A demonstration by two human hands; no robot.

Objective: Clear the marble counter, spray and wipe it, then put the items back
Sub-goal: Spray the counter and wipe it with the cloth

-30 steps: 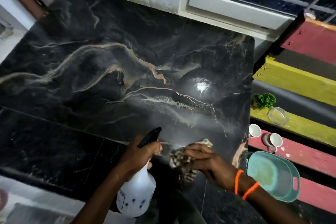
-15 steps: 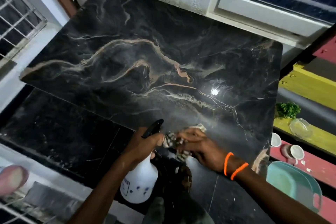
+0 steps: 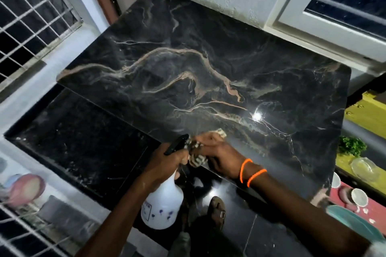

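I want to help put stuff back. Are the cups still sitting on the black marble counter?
No, the marble counter has no cups on it; the white cups sit off to the right on the red board.

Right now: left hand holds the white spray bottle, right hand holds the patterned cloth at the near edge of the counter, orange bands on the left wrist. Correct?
Not quite: the head view shows the orange bands on the right wrist. The rest holds: left hand grips the white spray bottle, right hand holds the patterned cloth at the marble counter near edge.

A home: marble counter [image 3: 208,64], grilled window [image 3: 31,16], cups [image 3: 359,196] nearby.
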